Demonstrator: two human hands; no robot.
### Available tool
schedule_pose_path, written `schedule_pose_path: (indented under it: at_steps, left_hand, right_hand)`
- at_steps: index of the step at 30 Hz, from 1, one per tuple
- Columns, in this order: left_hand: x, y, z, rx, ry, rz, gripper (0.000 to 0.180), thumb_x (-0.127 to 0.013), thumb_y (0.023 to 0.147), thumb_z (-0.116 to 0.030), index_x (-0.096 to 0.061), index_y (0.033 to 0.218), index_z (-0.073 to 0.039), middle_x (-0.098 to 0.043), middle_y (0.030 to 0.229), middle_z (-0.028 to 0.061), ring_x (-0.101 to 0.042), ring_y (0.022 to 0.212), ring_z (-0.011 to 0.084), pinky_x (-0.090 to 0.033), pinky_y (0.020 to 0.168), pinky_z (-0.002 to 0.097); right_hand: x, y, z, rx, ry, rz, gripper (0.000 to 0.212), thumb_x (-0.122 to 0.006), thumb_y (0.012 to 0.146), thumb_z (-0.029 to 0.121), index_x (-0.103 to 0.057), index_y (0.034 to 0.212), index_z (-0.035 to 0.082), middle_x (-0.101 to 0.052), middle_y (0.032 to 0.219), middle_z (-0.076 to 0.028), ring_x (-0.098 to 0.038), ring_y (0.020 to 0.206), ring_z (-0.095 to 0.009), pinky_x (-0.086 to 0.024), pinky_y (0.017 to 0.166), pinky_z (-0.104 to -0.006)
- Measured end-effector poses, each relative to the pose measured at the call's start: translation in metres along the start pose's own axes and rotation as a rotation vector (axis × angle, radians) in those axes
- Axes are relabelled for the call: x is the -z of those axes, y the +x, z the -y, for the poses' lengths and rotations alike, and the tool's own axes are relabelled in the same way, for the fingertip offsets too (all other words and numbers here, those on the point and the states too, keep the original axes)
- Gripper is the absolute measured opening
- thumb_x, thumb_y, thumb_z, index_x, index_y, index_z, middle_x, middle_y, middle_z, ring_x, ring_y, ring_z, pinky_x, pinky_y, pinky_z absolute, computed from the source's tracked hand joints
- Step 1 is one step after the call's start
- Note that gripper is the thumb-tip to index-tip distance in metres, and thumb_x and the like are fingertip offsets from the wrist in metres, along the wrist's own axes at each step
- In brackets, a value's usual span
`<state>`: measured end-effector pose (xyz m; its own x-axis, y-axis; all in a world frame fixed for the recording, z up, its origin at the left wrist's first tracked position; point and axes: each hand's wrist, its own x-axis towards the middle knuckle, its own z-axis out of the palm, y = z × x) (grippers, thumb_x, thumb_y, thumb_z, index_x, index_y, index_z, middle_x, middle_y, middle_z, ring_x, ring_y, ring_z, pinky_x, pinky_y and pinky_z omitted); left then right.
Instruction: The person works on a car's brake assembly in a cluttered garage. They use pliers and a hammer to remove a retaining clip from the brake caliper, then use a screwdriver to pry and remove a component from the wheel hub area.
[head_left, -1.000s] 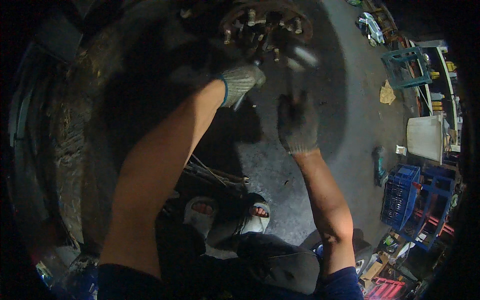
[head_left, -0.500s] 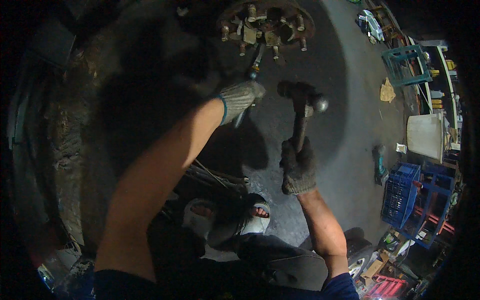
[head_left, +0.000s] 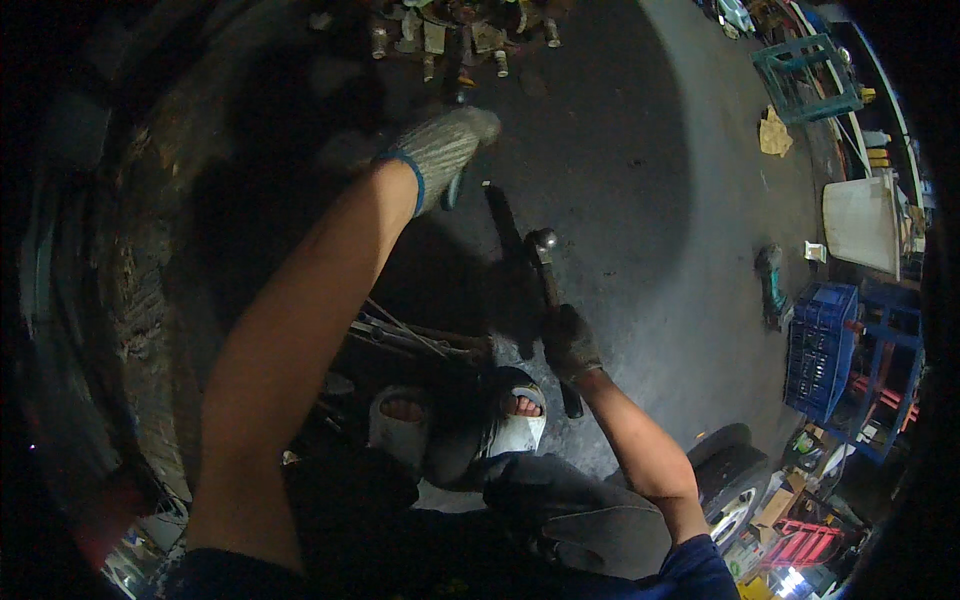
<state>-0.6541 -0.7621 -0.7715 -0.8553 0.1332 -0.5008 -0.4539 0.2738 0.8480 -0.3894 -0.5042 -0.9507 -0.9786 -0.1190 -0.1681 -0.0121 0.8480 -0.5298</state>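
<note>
Two gloved hands (head_left: 445, 143) (head_left: 571, 345) — one hammer (head_left: 548, 280), one slim tool (head_left: 452, 192)

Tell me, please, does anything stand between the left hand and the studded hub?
Only the slim tool that the left hand grips, pointing toward the studded hub. Nothing else visible stands there; the hammer in the right hand is lower, to the right.

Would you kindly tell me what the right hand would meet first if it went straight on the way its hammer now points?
Led by the hammer, the right hand would probably pass just right of the gloved left hand and meet a stud on the rusty hub first, though depth is unclear.
</note>
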Motion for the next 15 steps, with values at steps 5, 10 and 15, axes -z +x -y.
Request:
schedule_pose_path:
  at_steps: [5, 10, 15]
  left_hand:
    - [-0.004, 0.001, -0.007, 0.045, 0.054, -0.068, 0.028, -0.074, 0.084, -0.028, -0.071, 0.100, -0.006, -0.067, 0.091, 0.0079, -0.062, 0.081, 0.0252, -0.051, 0.075, 0.0437]
    - [-0.008, 0.001, -0.009, 0.056, 0.091, -0.108, 0.031, -0.076, 0.085, -0.028, -0.072, 0.105, -0.004, -0.069, 0.096, 0.0087, -0.064, 0.086, 0.0253, -0.052, 0.079, 0.0443]
    - [-0.010, -0.006, 0.002, -0.040, 0.061, -0.156, 0.035, -0.077, 0.086, -0.027, -0.072, 0.110, -0.001, -0.071, 0.099, 0.0095, -0.066, 0.089, 0.0259, -0.053, 0.083, 0.0444]
  right_hand:
    - [0.004, -0.008, 0.002, -0.240, 0.138, 0.132, 0.024, -0.057, 0.100, 0.021, -0.056, 0.113, 0.001, -0.066, 0.093, -0.023, -0.066, 0.085, -0.042, -0.053, 0.074, -0.0494]
    - [0.013, -0.009, 0.003, -0.048, 0.144, 0.028, 0.037, -0.057, 0.099, 0.017, -0.055, 0.133, 0.003, -0.068, 0.109, -0.026, -0.065, 0.096, -0.047, -0.053, 0.086, -0.0502]
    - [0.021, 0.003, -0.005, -0.235, 0.562, 0.123, 0.055, -0.061, 0.098, 0.016, -0.046, 0.151, 0.006, -0.064, 0.130, -0.023, -0.061, 0.118, -0.039, -0.050, 0.100, -0.0437]
